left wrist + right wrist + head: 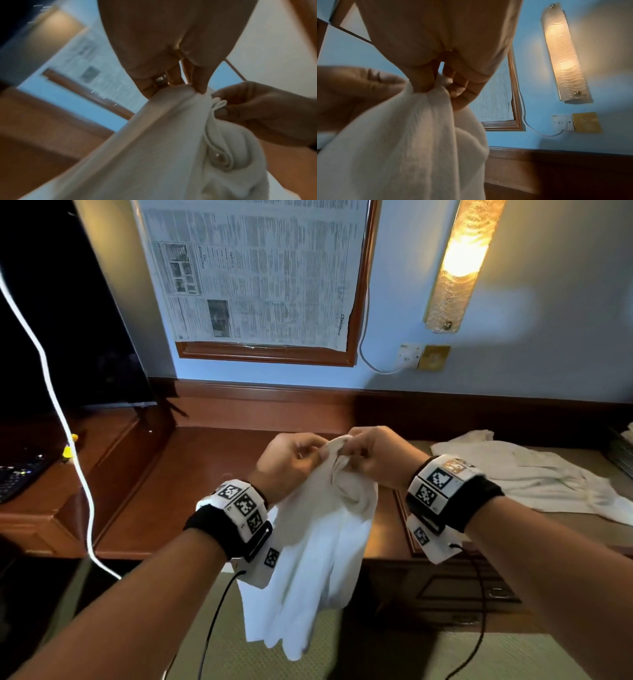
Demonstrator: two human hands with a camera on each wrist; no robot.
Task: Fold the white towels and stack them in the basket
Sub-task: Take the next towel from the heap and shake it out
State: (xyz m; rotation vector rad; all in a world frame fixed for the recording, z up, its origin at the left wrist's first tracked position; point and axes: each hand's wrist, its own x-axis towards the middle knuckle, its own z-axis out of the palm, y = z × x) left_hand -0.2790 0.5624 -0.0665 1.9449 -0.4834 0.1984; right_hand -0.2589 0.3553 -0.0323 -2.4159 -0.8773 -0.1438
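We've got both hands up at mid-frame over the wooden desk (212, 474), meeting on one white towel (318, 542). Left hand (291, 460) pinches the bunched top edge with thumb against curled fingers; right hand (373, 457) pinches the same bunch just beside it, fingers curled round the cloth, knuckles almost touching the left's. So both grips are narrow and closed on fabric, not wide.

The towel hangs straight down from that joint pinch, long axis running 12 to 6 o'clock, its free bottom end dropping past the desk front toward the floor (rumpled, with a rolled hem showing in the left wrist view (221, 161)). Everything turns on this: the whole cloth lies below the grip, and both hands sit on one point, so neither is nearer; to open it flat, we judge the hands must slide apart along the top edge, toward 9 and 3.

A second white towel (534, 477) lies crumpled on the desk at 3 o'clock from the hands, well apart, unfolded. A dark object at the far right edge may be the basket (621, 450); we can't tell for sure.
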